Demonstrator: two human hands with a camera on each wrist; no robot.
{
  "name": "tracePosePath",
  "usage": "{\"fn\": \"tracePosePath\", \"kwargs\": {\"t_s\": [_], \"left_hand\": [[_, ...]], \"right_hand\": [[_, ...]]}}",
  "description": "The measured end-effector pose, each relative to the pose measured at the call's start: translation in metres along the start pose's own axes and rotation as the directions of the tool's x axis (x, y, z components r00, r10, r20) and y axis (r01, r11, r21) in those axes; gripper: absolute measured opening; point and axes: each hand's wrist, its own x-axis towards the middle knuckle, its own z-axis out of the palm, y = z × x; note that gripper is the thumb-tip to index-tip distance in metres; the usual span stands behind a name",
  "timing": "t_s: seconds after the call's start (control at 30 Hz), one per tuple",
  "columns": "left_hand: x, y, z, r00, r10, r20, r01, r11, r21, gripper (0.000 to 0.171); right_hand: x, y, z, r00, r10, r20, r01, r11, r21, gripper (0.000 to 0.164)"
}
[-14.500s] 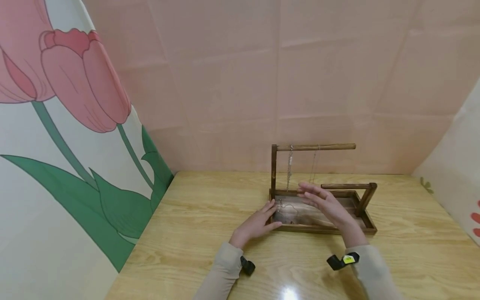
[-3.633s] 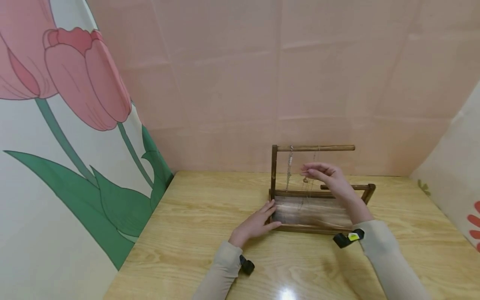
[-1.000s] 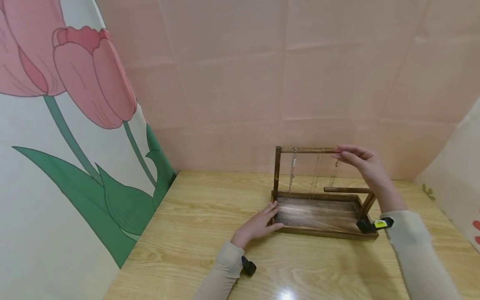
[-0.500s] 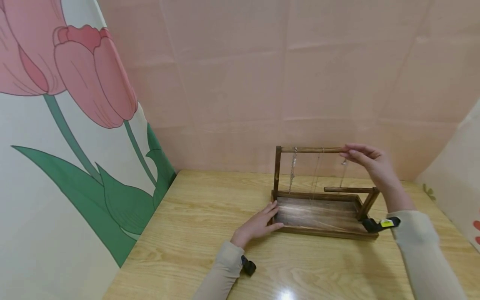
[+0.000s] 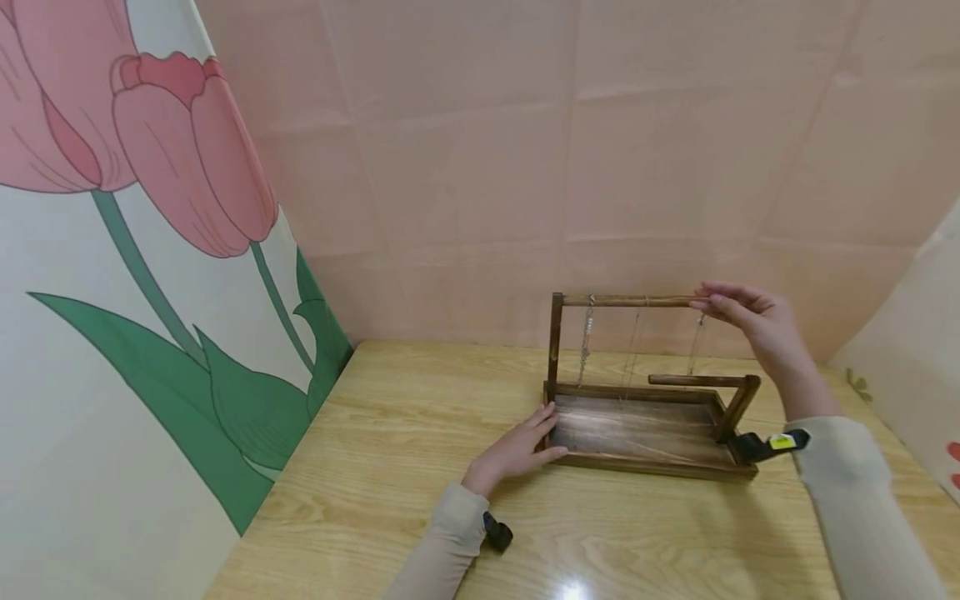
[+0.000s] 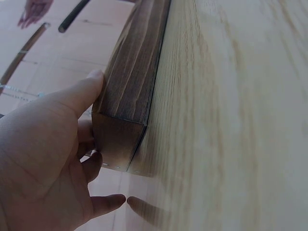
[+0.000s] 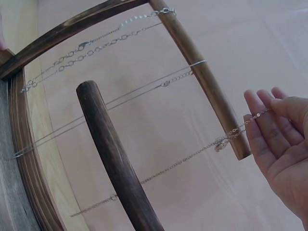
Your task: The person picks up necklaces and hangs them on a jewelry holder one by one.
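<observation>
A dark wooden jewelry stand (image 5: 652, 468) with a tray base and two bars stands on the table. My left hand (image 5: 512, 454) grips its left front corner; in the left wrist view the thumb lies along the front wall (image 6: 134, 72) and bent fingers are at the end. My right hand (image 5: 757, 321) pinches a fine silver chain (image 7: 168, 168) at the free end of the upper bar (image 7: 207, 91). This chain passes over the bar and hangs down behind the lower bar (image 7: 113, 154). Two other chains hang farther left: a thicker chain (image 5: 586, 342) and a thin necklace (image 5: 635, 342).
The wood-grain table (image 5: 420, 400) extends left of the stand and in front of it. A pink backdrop (image 5: 465, 167) rises behind the table, and a tulip-printed cloth (image 5: 187, 333) hangs at the left.
Earlier a thin chain lay in the tray's left part. My right hand lifted a chain and carried it rightward along the upper bar to its free end. The left hand stayed at the corner.
</observation>
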Motion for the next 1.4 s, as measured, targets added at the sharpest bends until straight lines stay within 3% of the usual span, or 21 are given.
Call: {"fn": "tracePosePath", "kwargs": {"t_s": [0.9,1.2,1.4], "left_hand": [[0.002,-0.002,0.002,1.0,-0.011,-0.015,0.011,1.0,0.02,0.073],[0.001,-0.001,0.002,1.0,-0.007,-0.017,0.007,1.0,0.009,0.073],[0.001,-0.003,0.004,1.0,-0.005,-0.031,0.006,1.0,0.023,0.073]], "right_hand": [[0.002,-0.004,-0.019,0.999,-0.008,-0.049,0.008,1.0,0.005,0.03],[0.003,-0.018,-0.009,0.997,0.025,-0.074,-0.031,0.996,-0.079,0.029],[0.009,-0.02,-0.013,0.993,0.079,-0.092,-0.093,0.983,-0.161,0.033]]}}
